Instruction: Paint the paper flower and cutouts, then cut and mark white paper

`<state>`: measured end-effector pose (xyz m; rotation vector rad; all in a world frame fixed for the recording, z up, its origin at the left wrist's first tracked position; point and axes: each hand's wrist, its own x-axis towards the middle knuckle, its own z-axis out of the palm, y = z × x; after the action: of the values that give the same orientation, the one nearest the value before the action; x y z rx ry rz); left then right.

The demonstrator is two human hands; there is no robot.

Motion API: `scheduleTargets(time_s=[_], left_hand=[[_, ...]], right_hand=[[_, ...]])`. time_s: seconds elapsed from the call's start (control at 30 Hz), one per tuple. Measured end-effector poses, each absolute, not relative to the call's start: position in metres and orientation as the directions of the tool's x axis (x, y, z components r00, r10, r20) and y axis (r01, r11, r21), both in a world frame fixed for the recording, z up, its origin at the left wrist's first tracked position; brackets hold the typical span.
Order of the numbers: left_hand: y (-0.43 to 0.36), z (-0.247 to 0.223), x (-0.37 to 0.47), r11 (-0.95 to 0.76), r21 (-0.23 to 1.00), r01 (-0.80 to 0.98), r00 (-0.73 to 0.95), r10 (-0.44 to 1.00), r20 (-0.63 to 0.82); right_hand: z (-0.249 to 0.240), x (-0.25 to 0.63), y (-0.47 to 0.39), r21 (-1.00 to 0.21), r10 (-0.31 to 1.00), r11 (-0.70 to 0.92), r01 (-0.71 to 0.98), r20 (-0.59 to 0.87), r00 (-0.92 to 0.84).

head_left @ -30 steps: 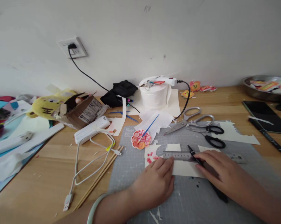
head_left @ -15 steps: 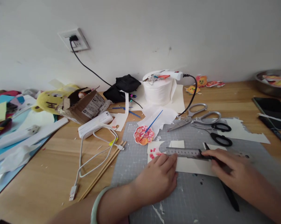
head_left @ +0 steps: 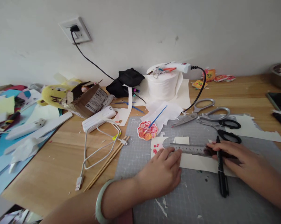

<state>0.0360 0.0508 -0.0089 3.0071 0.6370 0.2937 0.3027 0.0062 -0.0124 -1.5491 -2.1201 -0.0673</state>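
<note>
A metal ruler [head_left: 191, 149] lies across a strip of cream paper [head_left: 201, 163] on the grey cutting mat [head_left: 191, 199]. My left hand [head_left: 162, 169], fingers bent and close together, presses the ruler's left part against the paper. At its other end, my right hand [head_left: 238, 157] touches the ruler and has a black marker pen [head_left: 221, 169] between its fingers, the pen's lower end pointing toward me. Just beyond my left hand is a scrap with red paint spots [head_left: 155, 146]. A painted paper flower [head_left: 147, 130] with a blue paintbrush [head_left: 158, 116] across it lies farther back.
Metal scissors [head_left: 196, 115] and black-handled scissors [head_left: 229, 132] lie behind the ruler. A white paper roll [head_left: 163, 87] carries a corded white tool [head_left: 177, 67]. To the left are a white cable [head_left: 85, 155], wooden sticks [head_left: 108, 161], a power bank [head_left: 99, 118] and a cardboard box [head_left: 89, 101].
The marker has swung more upright in my right hand, its lower end shifting left. My left hand stays on the ruler. The whole view has shifted slightly.
</note>
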Motion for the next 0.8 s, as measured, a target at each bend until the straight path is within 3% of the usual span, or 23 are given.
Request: scheduleTargets(time_s=[0.2,0.47,0.6,0.7,0.8], left_hand=[[0.051,-0.008,0.036,-0.912,0.108,0.395,0.894,0.409,0.185],[0.052,-0.008,0.036,-0.915,0.107,0.389,0.896,0.403,0.186],[0.051,-0.01,0.036,-0.913,0.101,0.394,0.894,0.407,0.19],[0.05,-0.012,0.036,-0.914,0.096,0.395,0.895,0.406,0.186],[0.049,-0.013,0.036,-0.914,0.101,0.394,0.893,0.406,0.191]], right_hand=[[-0.017,0.302,0.006,-0.158,0.832,0.406,0.9,0.472,-0.292],[-0.018,0.303,0.006,-0.159,0.835,0.406,0.9,0.465,-0.295],[-0.023,0.3,0.002,-0.032,0.789,0.454,0.89,0.479,-0.385],[-0.022,0.295,-0.003,0.058,0.801,0.44,0.896,0.426,-0.421],[-0.009,0.303,-0.003,0.03,0.869,0.366,0.93,0.346,-0.353]])
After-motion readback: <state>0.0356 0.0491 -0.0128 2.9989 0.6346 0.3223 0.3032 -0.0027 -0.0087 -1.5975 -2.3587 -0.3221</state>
